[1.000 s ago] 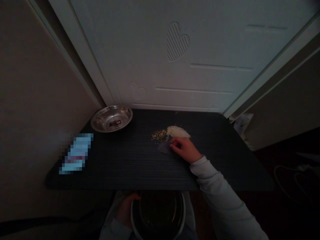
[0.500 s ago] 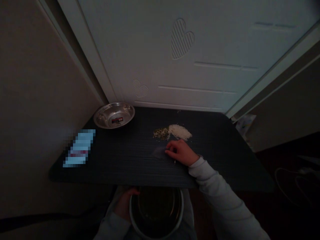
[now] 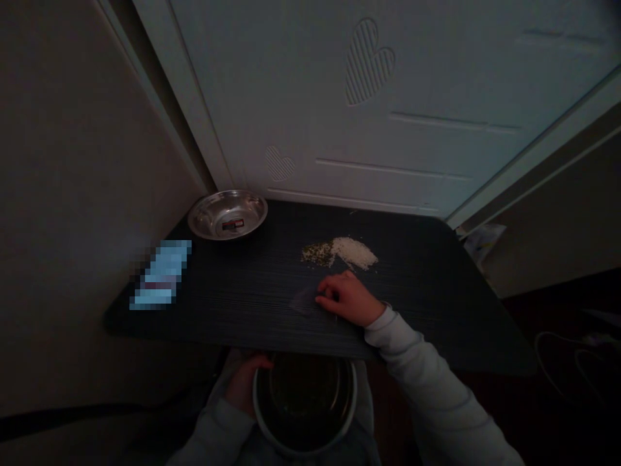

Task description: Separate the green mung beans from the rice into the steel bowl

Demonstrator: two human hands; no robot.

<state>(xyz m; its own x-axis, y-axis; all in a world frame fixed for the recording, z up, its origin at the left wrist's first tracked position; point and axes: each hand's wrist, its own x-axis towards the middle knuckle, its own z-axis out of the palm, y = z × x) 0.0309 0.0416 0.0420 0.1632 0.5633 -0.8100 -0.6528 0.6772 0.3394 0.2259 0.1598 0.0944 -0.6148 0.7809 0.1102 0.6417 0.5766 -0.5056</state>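
Below the table's front edge, my left hand (image 3: 245, 383) grips the rim of a dark round bowl (image 3: 305, 395) with a pale rim, held at my lap. My right hand (image 3: 347, 299) is over the table with thumb and fingers curled together. A faint, see-through patch (image 3: 303, 301) shows at its fingertips; whether it is held, or just a reflection, I cannot make out. Just beyond that hand lie a heap of white rice-like grains (image 3: 356, 252) and, touching it on the left, a mixed green and white heap (image 3: 317, 253).
A shallow steel bowl (image 3: 228, 215) with a dark label inside stands at the dark table's (image 3: 233, 278) back left. A bright pixelated phone-like shape (image 3: 162, 275) is at the left edge. Behind the table rises a white panel (image 3: 301, 97) with heart reliefs.
The view has shifted a little, so the table things appear slightly higher and further right. My right hand's fingers have curled slightly; my left hand keeps its grip on the bowl.
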